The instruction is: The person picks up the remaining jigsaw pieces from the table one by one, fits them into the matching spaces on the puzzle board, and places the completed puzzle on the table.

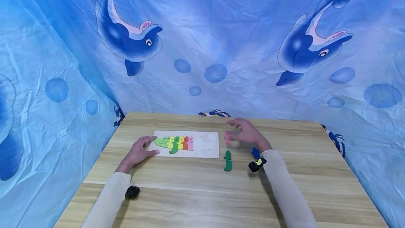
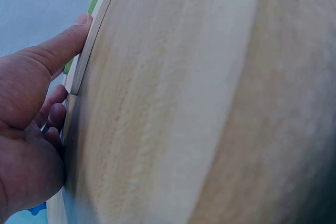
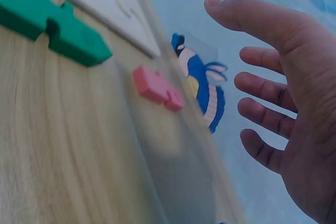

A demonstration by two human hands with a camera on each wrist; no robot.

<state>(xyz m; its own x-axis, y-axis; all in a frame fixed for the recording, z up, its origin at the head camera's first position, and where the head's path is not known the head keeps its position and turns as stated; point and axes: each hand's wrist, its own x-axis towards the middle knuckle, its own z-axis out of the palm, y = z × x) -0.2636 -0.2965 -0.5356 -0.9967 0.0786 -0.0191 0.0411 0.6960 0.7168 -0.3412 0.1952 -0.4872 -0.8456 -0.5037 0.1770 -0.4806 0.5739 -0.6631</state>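
Note:
A white puzzle board (image 1: 207, 152) lies toward the back of the table, with a green crocodile head and several coloured body pieces set in its left part; pale outlined recesses show at its right. My left hand (image 1: 139, 152) holds the board's left end, its thumb (image 2: 73, 40) against the near edge. Over the table just right of the board, my right hand (image 1: 246, 133) hovers with parted, loosely bent fingers and nothing in them. Below it lies a small pink puzzle piece (image 3: 157, 87). A dark green leg piece (image 1: 228, 161) lies nearer to me.
A blue puzzle piece (image 1: 255, 152) lies on the wooden table (image 1: 190, 200) beside my right wrist. Behind the table's back edge hangs a blue curtain (image 1: 246, 55) printed with dolphins. Black wrist cameras sit on both sleeves.

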